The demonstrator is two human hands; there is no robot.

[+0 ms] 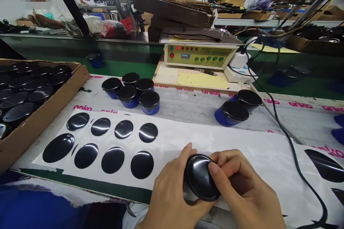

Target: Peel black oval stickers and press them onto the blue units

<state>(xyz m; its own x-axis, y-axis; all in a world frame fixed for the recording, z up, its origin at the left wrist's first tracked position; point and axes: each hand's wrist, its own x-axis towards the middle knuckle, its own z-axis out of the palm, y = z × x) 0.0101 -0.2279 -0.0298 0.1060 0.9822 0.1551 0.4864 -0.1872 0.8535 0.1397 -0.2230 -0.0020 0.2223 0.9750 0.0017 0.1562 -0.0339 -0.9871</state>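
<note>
A round piece with a glossy black top (202,177) is tilted between my two hands, above the front of the table; its underside is hidden. My left hand (174,188) wraps round its left and lower side. At its right edge, my right hand (239,182) is closed, with the thumb pressed on the rim and the other fingers curled behind. Shiny black round stickers (142,165) lie in rows on a white backing sheet (172,139) to the left of my hands.
Blue, black-topped round pieces (149,102) stand in a group behind the stickers, and two more (232,113) stand at right. A cardboard box (40,114) of black round pieces is at left. Behind is a control box (200,55); a dark cable (288,132) crosses the right side.
</note>
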